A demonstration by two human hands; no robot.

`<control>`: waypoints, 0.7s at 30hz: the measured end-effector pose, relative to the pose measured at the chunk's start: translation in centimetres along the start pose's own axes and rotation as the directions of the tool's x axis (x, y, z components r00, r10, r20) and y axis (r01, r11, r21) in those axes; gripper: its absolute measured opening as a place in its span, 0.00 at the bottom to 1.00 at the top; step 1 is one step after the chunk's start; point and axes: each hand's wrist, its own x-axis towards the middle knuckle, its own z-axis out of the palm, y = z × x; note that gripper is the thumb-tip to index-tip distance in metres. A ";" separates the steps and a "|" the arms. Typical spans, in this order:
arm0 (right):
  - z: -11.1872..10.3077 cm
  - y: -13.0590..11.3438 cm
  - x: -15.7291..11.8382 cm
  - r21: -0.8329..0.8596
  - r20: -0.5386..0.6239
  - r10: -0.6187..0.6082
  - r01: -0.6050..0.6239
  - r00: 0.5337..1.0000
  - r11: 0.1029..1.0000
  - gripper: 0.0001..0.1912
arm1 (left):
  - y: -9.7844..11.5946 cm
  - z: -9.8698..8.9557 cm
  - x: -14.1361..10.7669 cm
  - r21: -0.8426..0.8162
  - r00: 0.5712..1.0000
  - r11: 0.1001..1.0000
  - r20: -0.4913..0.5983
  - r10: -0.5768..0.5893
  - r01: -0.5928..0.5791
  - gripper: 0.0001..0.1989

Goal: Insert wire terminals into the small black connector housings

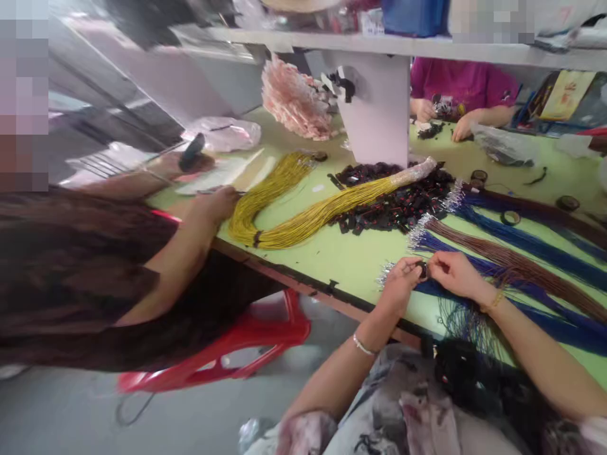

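Observation:
At the table's front edge my left hand pinches a small round black piece. Close on its right, my right hand has its fingers pressed together beside the same piece; what lies between them is too small to make out. Bundles of blue cords and brown cords with silvery tips lie behind and to the right of my hands. A pile of black pieces with red marks sits farther back, with a yellow cord bundle partly over it.
A person writes or works at the left, one hand by the yellow cords. A red stool stands below. Behind are a white panel, a shelf, pink strips and another person's hands. Tape rolls lie right.

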 end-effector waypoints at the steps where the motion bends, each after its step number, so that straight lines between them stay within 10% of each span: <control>1: 0.1 0.0 -0.1 -0.016 -0.009 -0.002 0.001 1.000 1.000 0.08 | 0.0 0.0 0.0 0.008 1.000 1.000 0.004 0.001 -0.001 0.19; 9: 0.8 0.5 0.0 0.008 -0.025 0.034 -0.034 0.999 0.999 0.08 | -0.3 -0.2 0.2 0.089 0.999 0.996 0.023 0.022 -0.024 0.16; 12: 0.0 1.3 0.5 0.220 0.113 0.139 -0.161 0.984 0.962 0.14 | -0.4 0.2 -1.2 0.266 0.969 0.933 0.008 0.249 -0.242 0.12; 14: -0.8 1.8 0.9 0.333 0.217 0.190 -0.255 0.958 0.908 0.17 | -0.5 0.8 -3.0 0.453 0.855 0.735 0.144 0.499 -0.505 0.10; 16: -1.4 2.0 1.3 0.319 0.238 0.200 -0.271 0.950 0.908 0.17 | -0.8 1.4 -5.0 0.476 0.630 0.419 0.497 0.597 -0.773 0.12; 19: -1.3 1.4 1.4 0.078 0.167 0.187 -0.202 0.968 0.976 0.15 | -1.8 2.4 -7.4 0.233 0.255 0.114 0.931 0.262 -0.966 0.13; 21: -0.6 0.4 1.1 -0.117 0.137 0.175 -0.160 0.975 0.980 0.13 | -2.8 2.9 -8.1 0.167 0.168 0.028 0.985 0.025 -0.986 0.13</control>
